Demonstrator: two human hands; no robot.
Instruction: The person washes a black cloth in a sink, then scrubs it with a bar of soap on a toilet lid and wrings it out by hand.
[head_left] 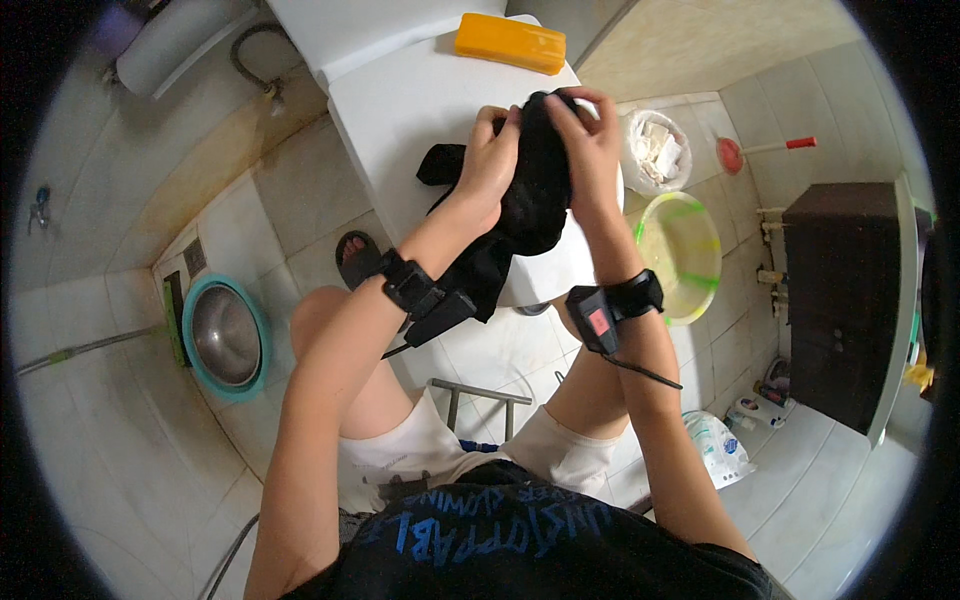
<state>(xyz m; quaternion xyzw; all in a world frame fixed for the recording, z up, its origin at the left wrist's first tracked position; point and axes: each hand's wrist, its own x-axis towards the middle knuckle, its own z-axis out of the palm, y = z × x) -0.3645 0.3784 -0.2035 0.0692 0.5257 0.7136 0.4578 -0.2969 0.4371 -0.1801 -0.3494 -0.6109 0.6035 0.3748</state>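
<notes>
A piece of black cloth [538, 190] is bunched between my two hands, and its lower folds hang past the near edge of a white flat-topped surface [390, 115]. On the cloth's left side my left hand [488, 165] is closed, thumb and fingers pinching the fabric near its top. My right hand [592, 145] grips the upper right edge, with the fingers curled over it. What kind of garment it is cannot be made out. A long orange bar, likely soap [510, 43], lies at the far end of the white surface, apart from both hands.
Right of the white surface stand a lined waste bin [657, 152] with paper and a green-and-white basin [690, 258]. A red plunger [730, 155] leans beyond them. At left sits a teal basin [263, 330] holding a metal bowl [226, 335]. A dark cabinet [840, 300] lines the right wall.
</notes>
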